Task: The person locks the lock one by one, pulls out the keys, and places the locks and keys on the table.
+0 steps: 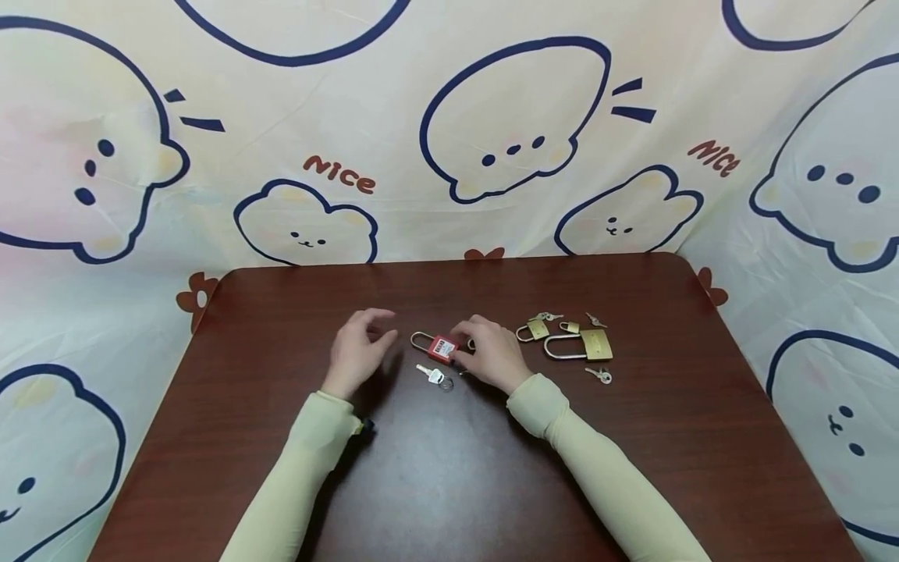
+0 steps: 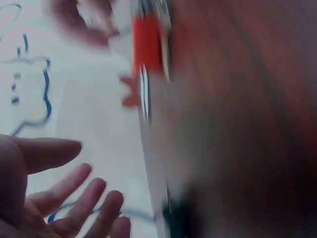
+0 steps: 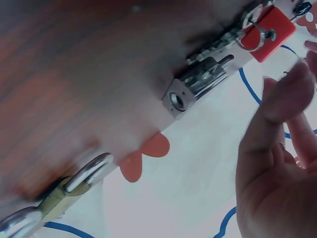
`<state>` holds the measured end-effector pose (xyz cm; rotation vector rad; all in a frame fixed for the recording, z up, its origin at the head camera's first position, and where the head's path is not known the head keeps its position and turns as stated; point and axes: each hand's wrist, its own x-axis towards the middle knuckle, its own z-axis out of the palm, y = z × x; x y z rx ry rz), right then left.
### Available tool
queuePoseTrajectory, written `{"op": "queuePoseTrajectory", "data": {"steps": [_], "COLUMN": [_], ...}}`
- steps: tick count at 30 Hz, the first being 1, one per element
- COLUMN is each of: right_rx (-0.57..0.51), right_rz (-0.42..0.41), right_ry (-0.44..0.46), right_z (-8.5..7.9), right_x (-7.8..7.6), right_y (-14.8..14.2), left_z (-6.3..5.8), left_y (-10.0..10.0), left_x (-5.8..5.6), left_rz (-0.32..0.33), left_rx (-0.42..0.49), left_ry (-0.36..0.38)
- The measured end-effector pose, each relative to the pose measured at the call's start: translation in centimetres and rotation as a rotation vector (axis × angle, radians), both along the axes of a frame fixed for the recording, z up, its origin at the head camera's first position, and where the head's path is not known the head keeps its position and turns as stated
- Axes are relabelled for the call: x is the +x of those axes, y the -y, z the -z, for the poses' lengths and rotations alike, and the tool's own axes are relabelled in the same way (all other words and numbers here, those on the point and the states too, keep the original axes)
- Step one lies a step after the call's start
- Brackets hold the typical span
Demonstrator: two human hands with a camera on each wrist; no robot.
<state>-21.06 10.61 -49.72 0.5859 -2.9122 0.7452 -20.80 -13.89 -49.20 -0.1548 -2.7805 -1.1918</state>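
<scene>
A red padlock [image 1: 442,349] with a white label lies at the middle of the table, its silver shackle pointing left. My left hand [image 1: 354,355] hovers to its left, fingers spread and apart from it. My right hand [image 1: 492,353] is over the padlock's right end, fingers loosely bent; nothing shows held in it. The right wrist view has the red padlock [image 3: 271,34] with a key ring in front, and a silver padlock [image 3: 198,82] beside it, mostly hidden by the right hand in the head view. A key [image 1: 431,375] on a ring lies just in front of the red padlock.
To the right lie a large brass padlock [image 1: 597,345] with a long shackle, a medium brass padlock [image 1: 537,330] and a small one [image 1: 570,327]. Loose keys [image 1: 601,375] lie in front of them, more keys [image 1: 546,316] behind. A printed curtain [image 1: 421,226] borders the table's far edge.
</scene>
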Motion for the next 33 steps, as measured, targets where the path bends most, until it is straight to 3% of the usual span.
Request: {"op": "queuePoseTrajectory", "data": {"steps": [4, 8, 13, 20, 29, 33], "right_rx": [-0.037, -0.084, -0.085, -0.089, -0.104, -0.119], "right_rz": [0.020, 0.028, 0.035, 0.031, 0.028, 0.019], "right_ry": [-0.036, -0.057, -0.050, -0.052, -0.057, -0.059], "right_z": [-0.2, -0.5, -0.8, -0.5, -0.1, -0.2], "right_x": [-0.1, 0.0, 0.2, 0.2, 0.2, 0.3], "right_y": [-0.3, -0.4, -0.3, -0.3, -0.4, -0.3], "left_z": [0.0, 0.4, 0.6, 1.2, 1.3, 0.9], "left_y": [2.6, 3.6, 3.5, 3.7, 3.4, 2.7], "left_x": [-0.1, 0.1, -0.1, -0.2, 0.2, 0.3], "left_rz": [-0.104, -0.105, -0.079, 0.008, 0.074, 0.134], "left_rx": [-0.188, -0.293, -0.329, -0.228, -0.130, 0.025], "left_ry": [0.105, 0.207, 0.230, 0.179, 0.256, 0.264]}}
